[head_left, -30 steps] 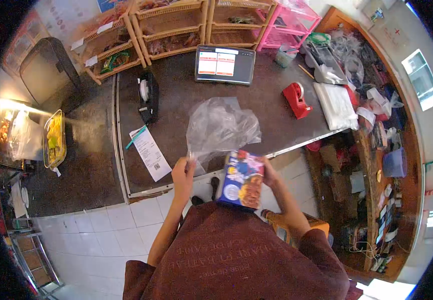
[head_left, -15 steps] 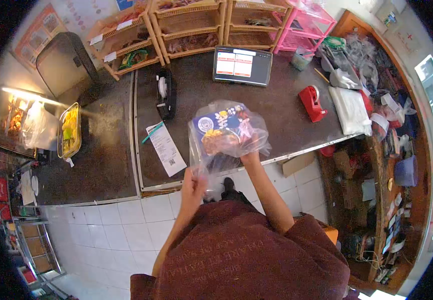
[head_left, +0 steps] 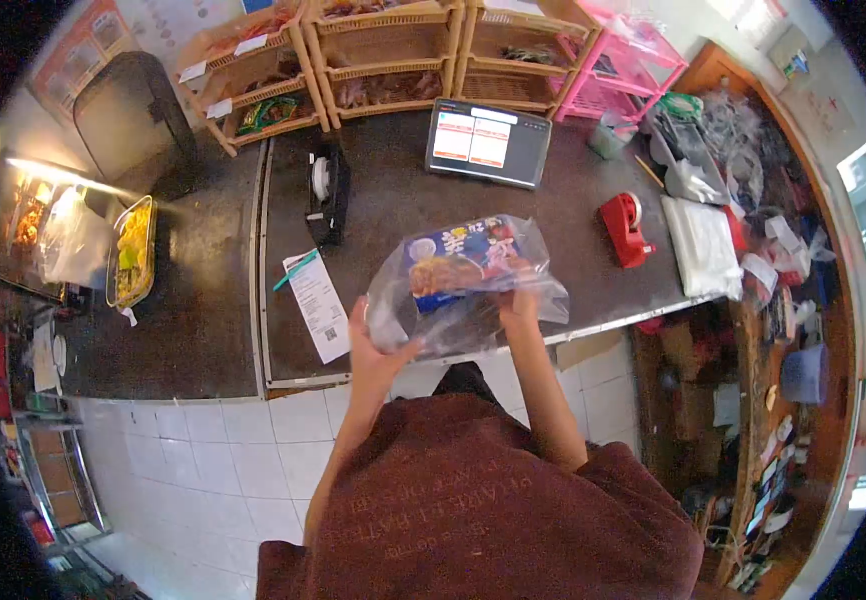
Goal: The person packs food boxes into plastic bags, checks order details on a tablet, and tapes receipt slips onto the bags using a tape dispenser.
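Observation:
A blue printed food box [head_left: 463, 262] lies inside a clear plastic bag [head_left: 548, 285] over the dark counter, near its front edge. My left hand [head_left: 378, 345] grips the near left side of the bag's film, thumb and fingers closing on it. At the box's near right corner is my right hand [head_left: 520, 298], closed on the box with bag film around it. To the left of the bag lies a printed receipt [head_left: 321, 312] with a teal pen [head_left: 297, 270] across its top.
Behind the bag stands a tablet [head_left: 488, 142]. A red tape dispenser [head_left: 627, 230] and a stack of white bags [head_left: 701, 247] are at the right. A black device [head_left: 327, 195] sits behind the receipt. Tan basket racks [head_left: 388, 70] line the back; a tray of yellow food [head_left: 133, 252] is far left.
The box has gone from in front of the counter into the bag and now lies flatter over the counter. My left hand has spread wider on the bag's film; the view has shifted.

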### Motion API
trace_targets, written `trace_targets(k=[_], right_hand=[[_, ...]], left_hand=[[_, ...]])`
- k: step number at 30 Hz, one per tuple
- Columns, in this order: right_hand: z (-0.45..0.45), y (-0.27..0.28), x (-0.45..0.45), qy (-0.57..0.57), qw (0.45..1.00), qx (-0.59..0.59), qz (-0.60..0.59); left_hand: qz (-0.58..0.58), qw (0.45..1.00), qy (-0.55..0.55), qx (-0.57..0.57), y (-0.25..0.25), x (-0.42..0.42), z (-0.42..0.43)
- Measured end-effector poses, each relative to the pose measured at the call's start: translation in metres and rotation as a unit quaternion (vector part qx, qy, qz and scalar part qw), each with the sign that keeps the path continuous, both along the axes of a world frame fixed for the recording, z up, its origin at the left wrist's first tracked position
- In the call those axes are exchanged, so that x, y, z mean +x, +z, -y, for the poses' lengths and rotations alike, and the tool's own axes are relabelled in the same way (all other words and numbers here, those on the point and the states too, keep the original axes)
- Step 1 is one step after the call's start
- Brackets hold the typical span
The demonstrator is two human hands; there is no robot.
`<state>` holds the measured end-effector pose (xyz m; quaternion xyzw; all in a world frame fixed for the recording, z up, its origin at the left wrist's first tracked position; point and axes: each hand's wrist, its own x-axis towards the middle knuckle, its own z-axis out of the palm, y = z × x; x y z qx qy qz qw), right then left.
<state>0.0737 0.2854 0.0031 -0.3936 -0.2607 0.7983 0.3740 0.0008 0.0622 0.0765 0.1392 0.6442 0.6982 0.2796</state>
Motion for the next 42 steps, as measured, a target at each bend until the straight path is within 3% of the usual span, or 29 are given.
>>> trace_targets(k=[1, 2, 4, 6, 9, 12, 13, 16, 19, 20, 22, 23, 24, 25, 26, 27, 29, 31, 34, 37, 40, 42], right_hand=[[-0.009, -0.008, 0.001, 0.006, 1.000, -0.006, -0.019], [-0.015, -0.012, -0.002, 0.024, 0.998, -0.007, -0.060], [-0.032, -0.018, -0.006, 0.015, 0.997, -0.006, -0.081], [-0.046, -0.016, -0.008, 0.012, 0.997, -0.005, -0.080], [-0.069, -0.010, -0.022, 0.056, 0.989, 0.000, -0.137], [-0.086, -0.004, -0.028, 0.078, 0.988, -0.024, -0.131], [-0.091, -0.002, -0.031, 0.097, 0.988, -0.057, -0.105], [-0.103, -0.015, -0.037, 0.114, 0.984, -0.115, -0.072], [-0.103, -0.022, -0.041, 0.116, 0.978, -0.136, -0.106], [-0.101, -0.022, -0.042, 0.115, 0.975, -0.140, -0.127], [-0.090, -0.004, -0.046, 0.100, 0.989, -0.102, -0.040], [-0.084, 0.008, -0.048, 0.094, 0.992, -0.080, 0.005], [-0.081, 0.014, -0.050, 0.089, 0.993, -0.058, 0.051], [-0.083, -0.009, -0.053, 0.090, 0.988, -0.057, -0.108], [-0.086, -0.027, -0.056, 0.112, 0.988, -0.048, -0.094], [-0.085, -0.030, -0.060, 0.133, 0.987, -0.040, -0.080], [-0.080, -0.021, -0.067, 0.185, 0.979, -0.086, -0.029], [-0.072, -0.054, -0.079, 0.257, 0.952, -0.142, -0.083], [-0.046, -0.040, -0.093, 0.297, 0.929, -0.168, -0.146], [-0.033, -0.030, -0.099, 0.318, 0.930, -0.133, -0.131], [-0.036, -0.026, -0.101, 0.364, 0.918, -0.116, -0.106], [-0.037, -0.018, -0.102, 0.367, 0.916, -0.135, -0.086]], left_hand=[[-0.033, 0.997, -0.039, -0.062, -0.038, -0.003, -0.006], [-0.067, 0.987, -0.079, -0.125, -0.040, -0.004, -0.013], [-0.172, 0.963, -0.205, -0.023, -0.042, 0.008, -0.030], [-0.114, 0.937, -0.326, -0.043, -0.013, 0.008, -0.045], [0.178, 0.979, -0.093, -0.019, 0.007, -0.006, -0.063], [-0.046, 0.995, 0.054, -0.066, -0.004, -0.002, -0.091], [-0.137, 0.987, 0.071, -0.052, -0.054, 0.002, -0.096], [-0.094, 0.991, -0.075, -0.051, -0.052, 0.028, -0.111], [0.094, 0.967, -0.228, -0.071, -0.051, 0.025, -0.094], [0.136, 0.970, -0.191, -0.057, -0.042, 0.020, -0.088], [0.223, 0.967, -0.122, -0.028, -0.012, 0.014, -0.080], [0.223, 0.974, -0.020, -0.032, -0.006, 0.015, -0.086], [0.202, 0.977, -0.008, -0.060, -0.013, 0.010, -0.083], [0.181, 0.980, 0.005, -0.089, -0.028, 0.003, -0.076], [0.158, 0.980, 0.017, -0.118, -0.037, -0.002, -0.071], [0.218, 0.973, 0.045, -0.067, -0.039, 0.000, -0.073], [0.120, 0.989, 0.015, -0.090, -0.078, 0.002, -0.063], [0.072, 0.985, -0.044, -0.149, -0.076, 0.000, -0.056], [-0.107, 0.987, -0.011, -0.123, -0.134, -0.002, -0.033], [-0.052, 0.985, -0.060, -0.156, -0.101, -0.014, -0.037], [-0.054, 0.981, -0.140, -0.122, -0.137, -0.014, -0.041], [-0.007, 0.964, -0.234, -0.123, -0.110, -0.021, -0.040]])
